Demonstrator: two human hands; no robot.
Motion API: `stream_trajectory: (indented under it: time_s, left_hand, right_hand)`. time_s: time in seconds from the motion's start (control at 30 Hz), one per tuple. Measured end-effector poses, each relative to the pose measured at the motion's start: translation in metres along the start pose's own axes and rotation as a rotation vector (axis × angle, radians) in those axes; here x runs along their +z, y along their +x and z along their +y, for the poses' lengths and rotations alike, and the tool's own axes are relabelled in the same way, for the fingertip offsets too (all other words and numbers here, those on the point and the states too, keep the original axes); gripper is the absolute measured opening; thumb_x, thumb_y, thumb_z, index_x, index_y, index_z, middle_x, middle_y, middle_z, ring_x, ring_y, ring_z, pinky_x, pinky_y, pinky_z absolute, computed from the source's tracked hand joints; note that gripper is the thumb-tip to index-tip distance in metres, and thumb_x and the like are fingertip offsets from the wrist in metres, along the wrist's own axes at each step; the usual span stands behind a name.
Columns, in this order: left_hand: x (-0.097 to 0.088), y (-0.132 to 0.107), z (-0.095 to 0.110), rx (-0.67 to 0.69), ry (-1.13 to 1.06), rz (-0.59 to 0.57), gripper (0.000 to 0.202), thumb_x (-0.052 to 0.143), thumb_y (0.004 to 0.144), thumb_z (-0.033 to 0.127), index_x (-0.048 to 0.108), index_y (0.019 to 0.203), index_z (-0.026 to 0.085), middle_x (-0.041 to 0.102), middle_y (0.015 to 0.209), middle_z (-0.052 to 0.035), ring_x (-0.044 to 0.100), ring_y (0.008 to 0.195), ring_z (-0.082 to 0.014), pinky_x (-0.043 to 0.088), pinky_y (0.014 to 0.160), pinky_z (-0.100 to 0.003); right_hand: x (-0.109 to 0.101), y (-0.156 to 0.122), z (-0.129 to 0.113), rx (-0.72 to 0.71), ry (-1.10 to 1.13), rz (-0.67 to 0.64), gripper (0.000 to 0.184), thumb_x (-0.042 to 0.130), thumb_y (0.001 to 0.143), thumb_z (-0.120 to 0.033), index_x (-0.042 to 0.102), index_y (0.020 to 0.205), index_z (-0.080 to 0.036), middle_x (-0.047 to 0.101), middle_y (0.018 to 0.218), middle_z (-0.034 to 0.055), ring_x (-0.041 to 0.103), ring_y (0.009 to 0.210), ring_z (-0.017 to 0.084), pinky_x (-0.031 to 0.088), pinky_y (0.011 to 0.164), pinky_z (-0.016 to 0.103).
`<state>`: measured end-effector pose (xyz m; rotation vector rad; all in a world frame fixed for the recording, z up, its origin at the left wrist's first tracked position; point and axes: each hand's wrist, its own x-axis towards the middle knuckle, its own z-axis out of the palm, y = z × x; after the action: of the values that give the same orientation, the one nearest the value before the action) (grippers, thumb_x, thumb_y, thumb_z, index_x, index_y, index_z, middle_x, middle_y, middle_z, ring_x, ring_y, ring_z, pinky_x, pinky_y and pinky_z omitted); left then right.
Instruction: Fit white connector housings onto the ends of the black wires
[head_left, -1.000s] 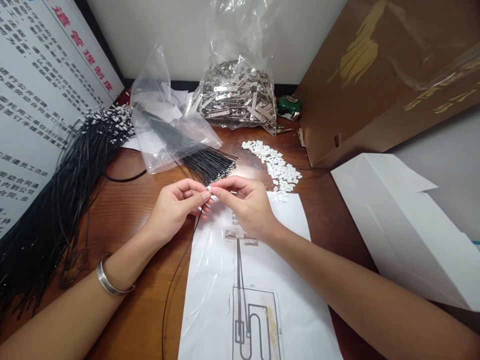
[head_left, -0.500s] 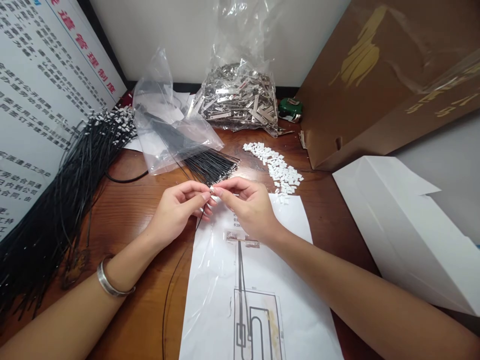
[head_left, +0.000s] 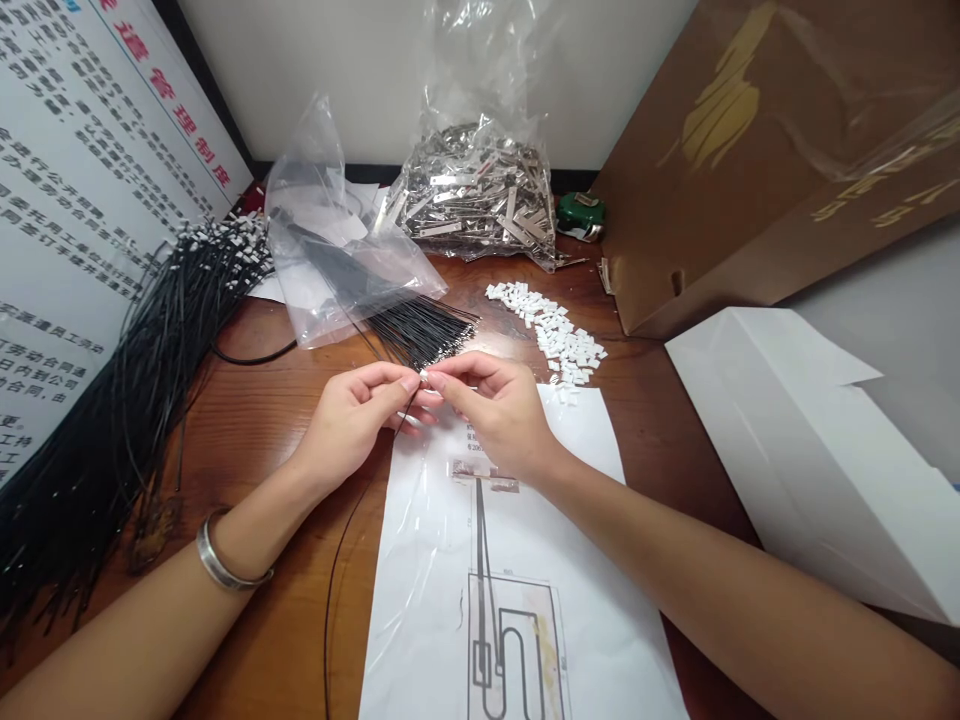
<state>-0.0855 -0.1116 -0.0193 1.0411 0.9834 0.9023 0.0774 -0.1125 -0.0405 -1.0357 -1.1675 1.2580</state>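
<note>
My left hand (head_left: 364, 415) pinches the end of a thin black wire (head_left: 341, 560), which trails down over the table toward me. Fingertip to fingertip with it, my right hand (head_left: 499, 405) pinches a small white connector housing (head_left: 424, 377) at the wire's end. How far the wire sits inside the housing is hidden by the fingers. Just beyond my hands lies a fan of black wires (head_left: 424, 325) with metal-tipped ends, partly under a clear plastic bag (head_left: 300, 280). Loose white housings (head_left: 566, 345) are heaped to the right of it.
A printed drawing sheet (head_left: 420, 600) lies below my hands. A large bundle of black wires (head_left: 112, 430) with white ends fills the left. At the back are a bag of metal strips (head_left: 480, 195) and a green tape measure (head_left: 581, 215). A brown box (head_left: 675, 200) and white carton (head_left: 787, 430) stand right.
My fingertips have shifted slightly around the white housing, with the left thumb a little closer to it. The trailing wire has moved slightly. Everything else looks the same.
</note>
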Motion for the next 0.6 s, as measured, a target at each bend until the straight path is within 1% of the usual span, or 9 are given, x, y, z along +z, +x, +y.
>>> stream_trajectory:
  time_s: [0.07, 0.13, 0.27, 0.43, 0.6]
  left_hand:
    - [-0.001, -0.0001, -0.0001, 0.007, -0.001, -0.008, 0.023, 0.075, 0.081, 0.036, 0.07, 0.088, 0.014, 0.077, 0.083, -0.0066, 0.071, 0.074, -0.0147, 0.057, 0.062, -0.021]
    - [-0.0019, -0.0005, 0.0002, 0.009, 0.003, -0.011, 0.022, 0.078, 0.079, 0.034, 0.071, 0.089, 0.015, 0.077, 0.081, -0.0051, 0.071, 0.072, -0.0143, 0.056, 0.061, -0.021]
    - [-0.002, -0.0012, 0.001, 0.0, 0.042, 0.013, 0.022, 0.082, 0.072, 0.028, 0.07, 0.086, 0.016, 0.077, 0.078, -0.0044, 0.071, 0.068, -0.0146, 0.055, 0.061, -0.022]
    - [-0.0001, -0.0008, 0.0011, -0.009, 0.048, 0.045, 0.025, 0.082, 0.072, 0.033, 0.07, 0.085, 0.015, 0.077, 0.08, -0.006, 0.072, 0.07, -0.0175, 0.057, 0.062, -0.026]
    - [0.0015, -0.001, 0.0017, -0.012, 0.042, 0.047, 0.028, 0.08, 0.075, 0.036, 0.069, 0.089, 0.015, 0.077, 0.084, -0.0068, 0.073, 0.072, -0.0174, 0.059, 0.063, -0.025]
  right_hand:
    - [-0.0005, 0.0001, -0.0002, 0.005, -0.004, 0.005, 0.012, 0.075, 0.075, -0.032, 0.073, 0.078, -0.02, 0.07, 0.071, -0.0002, 0.056, 0.061, 0.01, 0.046, 0.061, 0.029]
    - [-0.0008, 0.0001, -0.0003, 0.011, -0.004, 0.006, 0.014, 0.075, 0.075, -0.033, 0.073, 0.078, -0.02, 0.069, 0.07, -0.0008, 0.053, 0.058, 0.009, 0.044, 0.058, 0.029]
    - [-0.0013, 0.0001, 0.0002, 0.014, 0.003, 0.011, 0.014, 0.075, 0.076, -0.034, 0.073, 0.079, -0.021, 0.069, 0.073, -0.0005, 0.053, 0.059, 0.009, 0.044, 0.058, 0.029]
    - [-0.0005, -0.0007, -0.0004, 0.0, 0.016, 0.019, 0.013, 0.075, 0.076, -0.033, 0.073, 0.078, -0.021, 0.07, 0.074, 0.0003, 0.055, 0.061, 0.01, 0.045, 0.059, 0.029]
    - [0.0004, -0.0016, -0.004, 0.015, 0.059, 0.014, 0.011, 0.076, 0.075, -0.03, 0.073, 0.078, -0.02, 0.069, 0.067, -0.001, 0.056, 0.058, 0.01, 0.047, 0.06, 0.03]
